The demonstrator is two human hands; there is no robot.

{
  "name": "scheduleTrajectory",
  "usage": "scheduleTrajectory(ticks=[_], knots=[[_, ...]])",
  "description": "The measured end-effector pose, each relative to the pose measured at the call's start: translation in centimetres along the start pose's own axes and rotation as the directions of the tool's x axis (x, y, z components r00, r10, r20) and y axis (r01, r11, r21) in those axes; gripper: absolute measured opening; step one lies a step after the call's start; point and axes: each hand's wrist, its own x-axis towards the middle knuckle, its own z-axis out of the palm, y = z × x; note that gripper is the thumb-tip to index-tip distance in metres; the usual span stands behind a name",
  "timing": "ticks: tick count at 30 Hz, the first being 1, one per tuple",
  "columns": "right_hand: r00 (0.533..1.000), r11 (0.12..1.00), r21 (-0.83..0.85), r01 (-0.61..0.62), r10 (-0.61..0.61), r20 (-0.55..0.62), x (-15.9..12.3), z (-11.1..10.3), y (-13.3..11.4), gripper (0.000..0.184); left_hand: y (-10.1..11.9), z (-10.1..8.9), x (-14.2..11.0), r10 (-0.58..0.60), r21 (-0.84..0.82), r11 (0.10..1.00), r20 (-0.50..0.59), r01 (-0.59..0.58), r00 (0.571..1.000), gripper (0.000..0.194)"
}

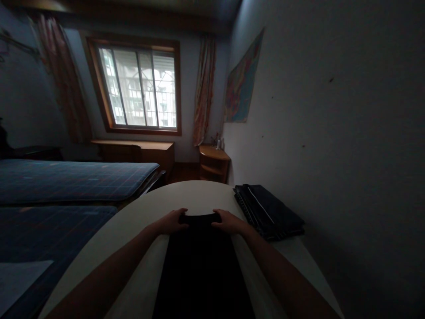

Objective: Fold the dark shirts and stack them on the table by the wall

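A long black garment (pixel 203 266) lies lengthwise over the round white table (pixel 195 190) and runs out of view at the bottom. Its kind is hard to tell in the dim light; the far edge is narrow and slightly curved. My left hand (pixel 174 221) is closed on the far left corner, thumb and fingers on either side of the edge. At the opposite corner, my right hand (pixel 226 220) grips the cloth the same way. Just to the right of that hand sits a stack of folded dark clothes (pixel 268 212), with a thin light line across its top.
A bed with a blue checked mattress (pixel 73 179) stands to the left, close to the table's edge. The wall (pixel 332 186) rises on the right, bearing a map (pixel 244 84). Beyond are a wooden desk (pixel 156 148) under the window and a corner shelf (pixel 214 155).
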Motion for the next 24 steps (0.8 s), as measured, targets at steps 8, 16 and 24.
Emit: scheduleTrajectory(ticks=[8,16,24], knots=[[0.995,0.992,0.124,-0.023,0.01,0.103,2.4,-0.7,2.1,0.03,-1.5,-1.3,2.3,-0.058,-0.047,0.997,0.144,0.065,0.988,0.046],[0.995,0.992,0.13,0.0,0.014,-0.102,2.1,-1.4,1.5,0.037,0.0,-2.8,1.9,-0.029,-0.019,0.999,0.006,0.029,1.0,0.037],[0.964,0.98,0.135,0.146,-0.11,-0.243,-1.0,-5.0,-1.0,0.032,3.8,-5.5,-1.3,0.098,-0.042,0.994,-0.127,-0.104,0.987,0.029]])
